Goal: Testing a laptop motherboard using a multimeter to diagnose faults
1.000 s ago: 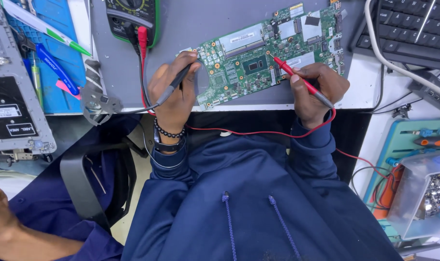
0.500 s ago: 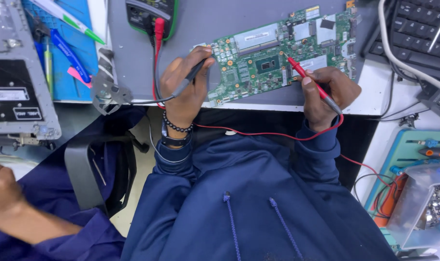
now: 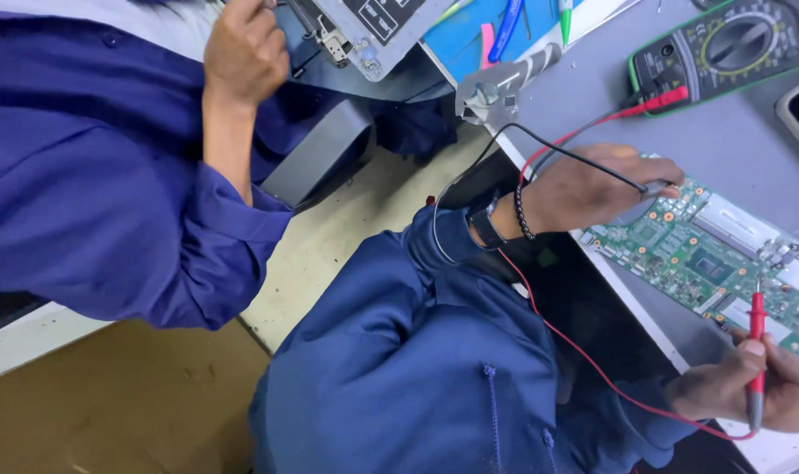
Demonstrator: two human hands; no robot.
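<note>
My left hand (image 3: pixel 593 189) rests on the near left corner of the green circuit board (image 3: pixel 724 263), its fingers closed around the black probe (image 3: pixel 654 186), whose tip I cannot see beneath them. The black lead (image 3: pixel 540 140) loops from that hand over my wrist, past a dark watch and a beaded bracelet (image 3: pixel 524 211), and up toward the multimeter (image 3: pixel 724 48).

My right hand (image 3: pixel 746 386) sits at the near edge of the worktop (image 3: pixel 733 149), fingers pinched on the red probe (image 3: pixel 756 351), which stands almost upright with its thin tip on the board near a pale rectangular part. The red lead (image 3: pixel 593 360) runs from that probe across my blue jacket and up along the worktop's edge to the multimeter, where a red plug (image 3: pixel 658 101) is seated beside the black one.

The board lies flat on the grey worktop, with a dark square chip about midway between my two hands. The multimeter, black with a green rim and a round dial, lies well beyond the board at the far edge.

To my left another person in a blue sleeve (image 3: pixel 110 175) raises a closed hand (image 3: pixel 241 53) near a grey laptop shell (image 3: pixel 373 26). A bent metal bracket (image 3: pixel 496 83) lies by the worktop's corner, and beyond it a blue mat (image 3: pixel 478 39) carries coloured tools.
</note>
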